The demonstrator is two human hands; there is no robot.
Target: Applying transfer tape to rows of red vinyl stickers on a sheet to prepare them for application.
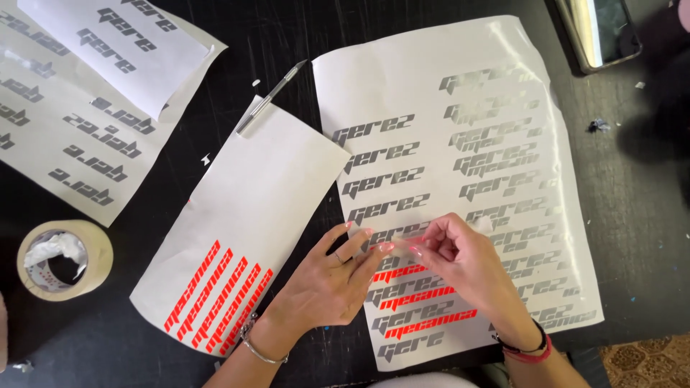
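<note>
On the black counter (287, 43), the person's left hand (332, 276) lies flat with its fingers spread, pressing on the edge of a large glossy white sheet (402, 86) printed with rows of grey lettering. The right hand (454, 260) is pinched shut, thumb and fingertips together on a small strip of clear film with red lettering (402, 248), held just above the sheet where red decals already sit between the grey rows near its lower part. The left fingertips touch the strip's end.

Just beside the left hand lies a white backing paper with red lettering at its lower end (237, 215), slanted, overlapping the big sheet's edge. A slim silver craft knife (269, 97) rests at its top corner. Farther left sit a roll of beige masking tape (65, 259) and more grey-lettered sheets (72, 108). A dark phone (600, 32) lies at the top right.
</note>
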